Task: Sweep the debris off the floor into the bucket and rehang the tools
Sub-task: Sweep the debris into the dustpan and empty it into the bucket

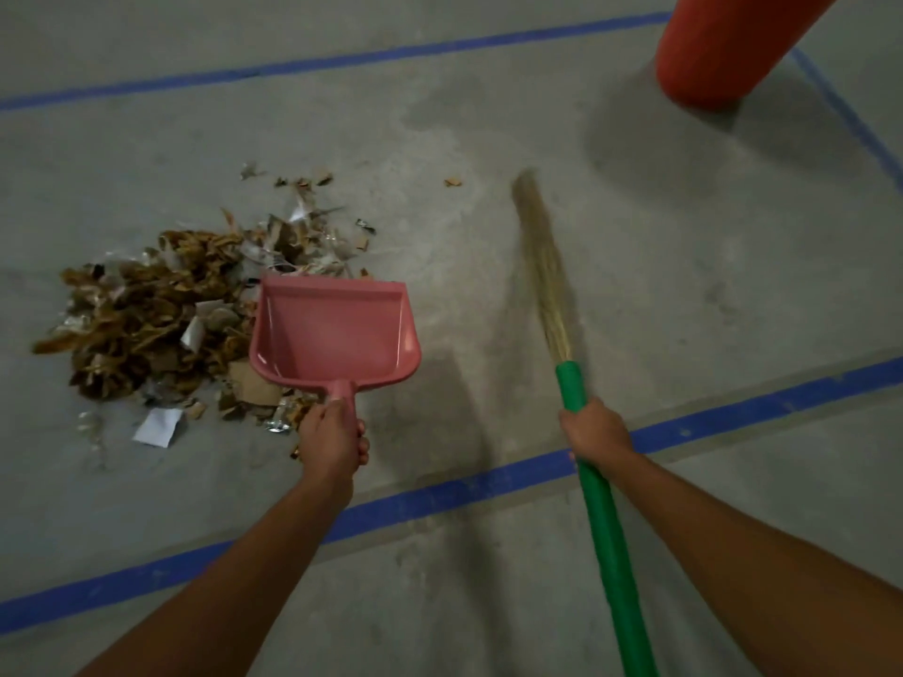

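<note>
left hand gripped the handle of a pink dustpan, pan mid-frame, its left side touching the debris pile on the floor at centre left. right hand clamped round the green broom, bristles blurred, pointing up-frame. orange bucket stood upper right. blue tape lines crossed the floor.

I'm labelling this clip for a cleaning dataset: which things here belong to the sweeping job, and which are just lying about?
Part of the job:
dustpan, gripped by the left hand
broom, gripped by the right hand
debris pile
stray scrap

Just there:
blue tape lines
orange cylinder, possibly the bucket; cannot tell
</note>
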Available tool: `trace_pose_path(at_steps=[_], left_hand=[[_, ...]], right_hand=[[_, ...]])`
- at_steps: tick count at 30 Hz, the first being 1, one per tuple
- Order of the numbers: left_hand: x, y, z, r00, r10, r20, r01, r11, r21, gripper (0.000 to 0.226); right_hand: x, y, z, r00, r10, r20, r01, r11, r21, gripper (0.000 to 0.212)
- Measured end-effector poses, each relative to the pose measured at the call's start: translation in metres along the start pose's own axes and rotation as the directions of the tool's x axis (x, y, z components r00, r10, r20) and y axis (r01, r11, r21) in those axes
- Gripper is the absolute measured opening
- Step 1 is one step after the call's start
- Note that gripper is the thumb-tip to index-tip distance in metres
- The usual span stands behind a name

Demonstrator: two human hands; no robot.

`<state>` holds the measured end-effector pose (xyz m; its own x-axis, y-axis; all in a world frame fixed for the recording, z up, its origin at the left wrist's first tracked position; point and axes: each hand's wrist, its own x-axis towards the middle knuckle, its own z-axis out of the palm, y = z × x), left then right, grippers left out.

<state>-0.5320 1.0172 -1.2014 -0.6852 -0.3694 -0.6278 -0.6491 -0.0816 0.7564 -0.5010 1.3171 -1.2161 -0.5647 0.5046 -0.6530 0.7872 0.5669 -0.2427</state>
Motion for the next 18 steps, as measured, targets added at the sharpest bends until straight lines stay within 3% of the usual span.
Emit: trace_pose_path(at_steps=[4,11,15,18], left_hand=[[0.003,-0.019,-0.029,1.000,-0.012,-0.020,0.012,1.000,0.011,0.034],[-0.014,-0.055,-0.097,0.994,-0.062,-0.088,0.066,0.997,0.050,0.022],[-0.033,-0.067,-0.139,0.988,-0.075,-0.138,0.086,0.993,0.075,0.025],[-0.050,-0.074,-0.171,0.975,-0.116,-0.190,0.117,0.993,-0.005,0.032]], right_hand=[[0.005,-0.025,0.018,0.993,-0.085,0.087,0.090,0.994,-0.056,0.047],[-0.057,-0.046,0.087,0.910,-0.314,0.270,0.380,0.892,-0.244,0.043],[-0.105,-0.042,0.120,0.861,-0.398,0.316,0.462,0.872,-0.162,0.038],[-0.137,-0.037,0.125,0.845,-0.457,0.279,0.491,0.869,-0.063,0.036]])
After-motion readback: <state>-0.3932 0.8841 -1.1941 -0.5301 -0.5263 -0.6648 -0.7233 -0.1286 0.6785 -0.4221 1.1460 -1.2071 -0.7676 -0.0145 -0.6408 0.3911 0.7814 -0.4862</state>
